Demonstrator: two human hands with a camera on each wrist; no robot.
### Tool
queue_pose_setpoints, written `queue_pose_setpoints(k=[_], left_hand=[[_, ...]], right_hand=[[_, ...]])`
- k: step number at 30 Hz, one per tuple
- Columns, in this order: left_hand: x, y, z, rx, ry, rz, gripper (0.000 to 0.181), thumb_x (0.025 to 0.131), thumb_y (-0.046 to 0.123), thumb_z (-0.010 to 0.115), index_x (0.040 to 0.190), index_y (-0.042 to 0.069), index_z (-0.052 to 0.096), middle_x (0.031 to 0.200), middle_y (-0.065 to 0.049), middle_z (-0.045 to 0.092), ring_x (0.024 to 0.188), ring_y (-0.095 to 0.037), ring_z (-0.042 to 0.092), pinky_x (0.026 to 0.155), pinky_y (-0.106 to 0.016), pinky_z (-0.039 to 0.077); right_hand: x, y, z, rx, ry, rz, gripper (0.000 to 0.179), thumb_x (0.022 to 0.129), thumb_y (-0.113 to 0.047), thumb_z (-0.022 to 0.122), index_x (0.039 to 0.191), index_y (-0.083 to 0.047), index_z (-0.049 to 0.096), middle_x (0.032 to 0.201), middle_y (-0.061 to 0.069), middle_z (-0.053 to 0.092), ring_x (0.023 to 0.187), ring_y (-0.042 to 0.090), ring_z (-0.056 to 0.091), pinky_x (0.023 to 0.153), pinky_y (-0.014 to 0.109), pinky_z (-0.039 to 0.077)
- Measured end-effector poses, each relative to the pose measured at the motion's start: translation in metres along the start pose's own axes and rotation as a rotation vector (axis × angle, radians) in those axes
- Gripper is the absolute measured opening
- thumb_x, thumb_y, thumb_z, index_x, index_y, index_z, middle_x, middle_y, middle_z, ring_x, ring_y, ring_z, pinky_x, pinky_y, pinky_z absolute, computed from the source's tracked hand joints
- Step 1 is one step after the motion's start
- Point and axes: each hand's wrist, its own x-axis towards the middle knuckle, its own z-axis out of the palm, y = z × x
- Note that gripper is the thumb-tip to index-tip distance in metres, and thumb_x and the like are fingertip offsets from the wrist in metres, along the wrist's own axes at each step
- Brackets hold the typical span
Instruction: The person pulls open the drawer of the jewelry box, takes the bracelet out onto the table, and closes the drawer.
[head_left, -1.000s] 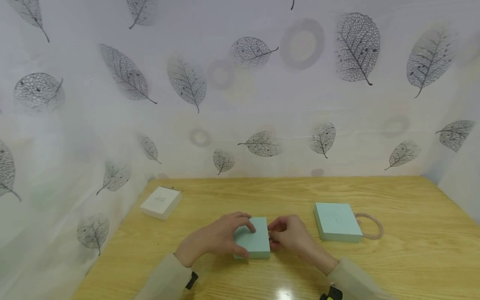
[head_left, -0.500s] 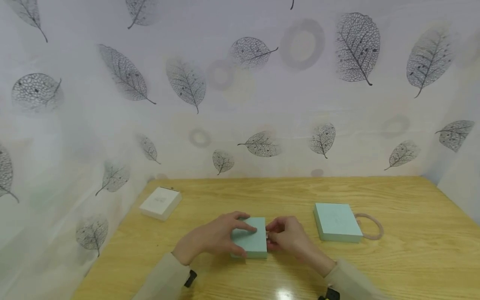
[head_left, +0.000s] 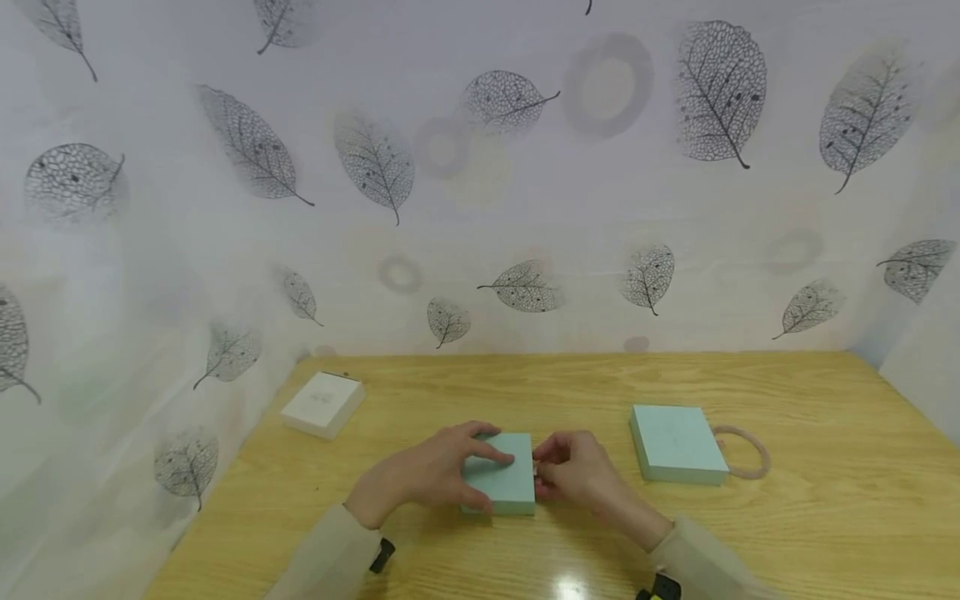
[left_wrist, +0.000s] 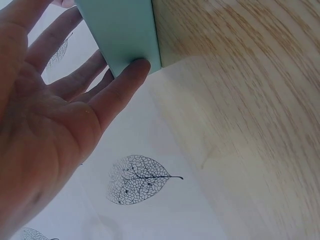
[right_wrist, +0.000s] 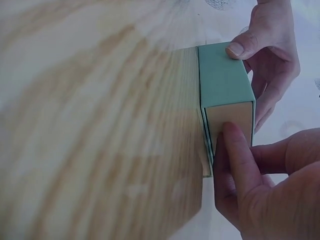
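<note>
A mint-green box [head_left: 512,475] lies flat on the table before me. My left hand [head_left: 423,467] grips it from the left, thumb on the near side and fingers over the top and far side. In the right wrist view, a pale end panel [right_wrist: 235,112] sits inside the green outer sleeve [right_wrist: 225,75]. Curled fingers of my right hand [head_left: 577,473] are at this right end, one fingertip against the panel. A small pale bit shows between them in the head view; exactly what they pinch is partly hidden.
A second mint-green box [head_left: 678,446] lies to the right, with a pinkish ring [head_left: 762,454] beside it. The small white box [head_left: 321,406] rests at the back left. Leaf-patterned cloth [head_left: 480,208] hangs behind the wooden table [head_left: 450,383].
Over the last second the held box has shifted slightly left along with both hands. Since half a second ago they look almost still, with the grip unchanged.
</note>
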Motion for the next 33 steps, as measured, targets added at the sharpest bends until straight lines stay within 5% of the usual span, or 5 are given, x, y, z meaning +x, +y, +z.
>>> queue_pose_setpoints(k=[33], left_hand=[[0.0,-0.0001,0.0009,-0.009,0.003,0.009,0.057,0.083,0.037,0.086,0.136,0.03,0.067,0.161,-0.004,0.042,0.143,-0.03,0.045,0.114,-0.052,0.043]], right_hand=[[-0.0005,0.0014,-0.005,0.008,-0.007,0.001,0.012,0.091,0.009,0.062,0.101,0.006,0.068,0.089,0.014,0.067,0.073,0.016,0.067,0.066,0.032,0.063]])
